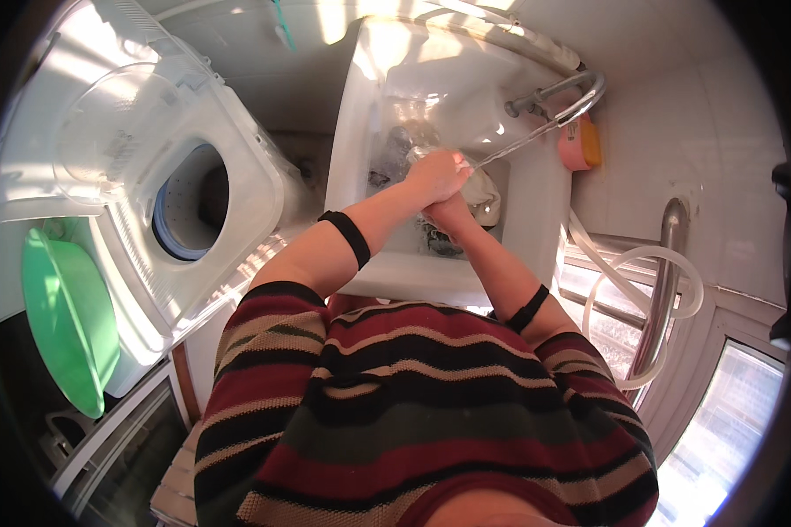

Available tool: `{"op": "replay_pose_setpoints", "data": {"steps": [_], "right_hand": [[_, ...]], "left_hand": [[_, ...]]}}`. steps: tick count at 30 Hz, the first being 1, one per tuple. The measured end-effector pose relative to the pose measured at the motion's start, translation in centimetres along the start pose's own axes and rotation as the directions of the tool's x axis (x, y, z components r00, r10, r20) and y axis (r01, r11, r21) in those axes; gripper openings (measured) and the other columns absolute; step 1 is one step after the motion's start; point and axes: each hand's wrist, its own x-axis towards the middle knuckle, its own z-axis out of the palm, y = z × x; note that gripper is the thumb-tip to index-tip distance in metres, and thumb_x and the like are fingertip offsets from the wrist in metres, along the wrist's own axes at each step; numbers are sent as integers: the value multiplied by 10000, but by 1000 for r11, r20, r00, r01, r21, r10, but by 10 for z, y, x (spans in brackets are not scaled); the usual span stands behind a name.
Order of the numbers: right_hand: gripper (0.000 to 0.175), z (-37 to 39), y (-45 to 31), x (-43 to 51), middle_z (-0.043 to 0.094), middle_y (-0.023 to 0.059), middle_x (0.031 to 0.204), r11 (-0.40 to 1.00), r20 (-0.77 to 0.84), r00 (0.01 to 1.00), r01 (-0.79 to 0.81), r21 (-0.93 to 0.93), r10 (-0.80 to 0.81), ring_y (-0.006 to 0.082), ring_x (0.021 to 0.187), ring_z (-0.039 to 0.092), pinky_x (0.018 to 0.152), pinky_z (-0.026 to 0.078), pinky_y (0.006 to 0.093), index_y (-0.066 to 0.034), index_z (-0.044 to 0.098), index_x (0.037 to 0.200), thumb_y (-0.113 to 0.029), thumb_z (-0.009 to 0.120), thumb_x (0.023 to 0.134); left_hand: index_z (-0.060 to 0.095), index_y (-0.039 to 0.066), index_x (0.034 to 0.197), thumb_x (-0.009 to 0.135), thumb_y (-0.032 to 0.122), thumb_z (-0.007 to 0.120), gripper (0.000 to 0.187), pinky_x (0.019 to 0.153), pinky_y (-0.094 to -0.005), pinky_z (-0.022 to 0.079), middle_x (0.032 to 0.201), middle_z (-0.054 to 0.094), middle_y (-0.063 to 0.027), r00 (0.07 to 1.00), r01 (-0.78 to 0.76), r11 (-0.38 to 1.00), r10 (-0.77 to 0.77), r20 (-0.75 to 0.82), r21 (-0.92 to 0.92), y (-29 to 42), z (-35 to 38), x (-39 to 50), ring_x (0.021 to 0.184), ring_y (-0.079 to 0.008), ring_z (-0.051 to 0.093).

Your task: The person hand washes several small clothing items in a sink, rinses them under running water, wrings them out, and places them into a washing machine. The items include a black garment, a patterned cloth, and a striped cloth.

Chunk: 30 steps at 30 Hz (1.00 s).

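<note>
Over a white sink [533, 217], my left hand [437, 176] is closed on a wet pale cloth [484, 196], beside a thin stream of water. My right hand [449, 216] touches it from just below, its fingers mostly hidden. Part of the pale cloth spreads beyond the hands to the right, and a bit shows above the left hand. The stream runs from a curved metal faucet [590, 92] at the upper right. Dark cloth [443, 245] lies in the water at the sink's bottom, near the right hand.
Left of the sink stands a white washing machine [250, 197] with its lid up and round drum opening showing. A green plastic basin [69, 316] leans at the far left. Right are a pink and yellow holder [577, 146], a metal rail [666, 283] and a looped white hose [695, 283].
</note>
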Motion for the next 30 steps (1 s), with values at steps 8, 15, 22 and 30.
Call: {"op": "replay_pose_setpoints", "data": {"steps": [8, 15, 22, 30], "right_hand": [[531, -28, -86, 3, 600, 100, 1179, 768, 310, 909, 17, 640, -278, 221, 1050, 617, 855, 514, 332, -42, 451, 1311, -290, 639, 880], [542, 0, -163, -5, 544, 99, 1275, 735, 410, 864, -72, 674, -291, 189, 1131, 572, 928, 470, 323, -66, 369, 1406, -312, 538, 954], [491, -19, -60, 14, 584, 58, 1212, 995, 408, 911, -83, 49, 56, 144, 1045, 594, 870, 465, 295, -74, 473, 1337, -358, 551, 943], [680, -38, 97, 46, 446, 141, 1380, 511, 341, 902, 170, -843, 263, 317, 1123, 557, 873, 498, 418, -163, 323, 1443, -145, 631, 837]], "left_hand": [[75, 189, 1516, 909, 130, 590, 798, 952, -353, 456, 1475, 261, -103, 992, -130, 386, 54, -118, -913, -37, -79, -77, 1178, -218, 495], [477, 17, 1317, 960, 78, 532, 366, 833, -269, 501, 1121, 564, -66, 735, -600, 368, -96, -671, -711, -50, -219, -196, 971, -99, 566], [498, -4, 1260, 938, 98, 533, 340, 886, -315, 482, 1134, 567, -111, 372, -615, 643, -274, -887, -457, -128, -284, -288, 1031, -193, 564], [406, 83, 1402, 874, 168, 645, 586, 1089, -404, 298, 1489, 316, -186, 695, 408, 853, -59, -716, 326, -182, -202, -250, 1362, -320, 327]]}}
